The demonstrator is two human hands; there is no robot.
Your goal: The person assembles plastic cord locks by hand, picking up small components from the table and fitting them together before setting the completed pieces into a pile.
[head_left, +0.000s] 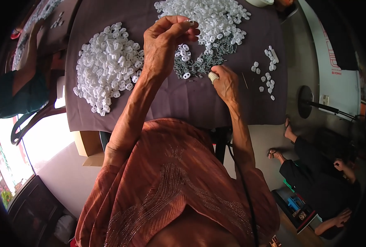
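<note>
White two-holed plastic piece (191,23): pinched in left hand's (161,46) grip
Right hand (226,84): grip closed on ribbed cream knob (213,77)
White bowl (260,2): by surface's (255,111) right edge, contents cropped

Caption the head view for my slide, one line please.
Left hand pinching a white piece, right hand with a pale ribbed object, amid heaped white pieces and small grey parts.

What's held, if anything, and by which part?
Left hand: a white piece, pinched at its edge. Right hand: a cream thing, held or worn unclear.
</note>
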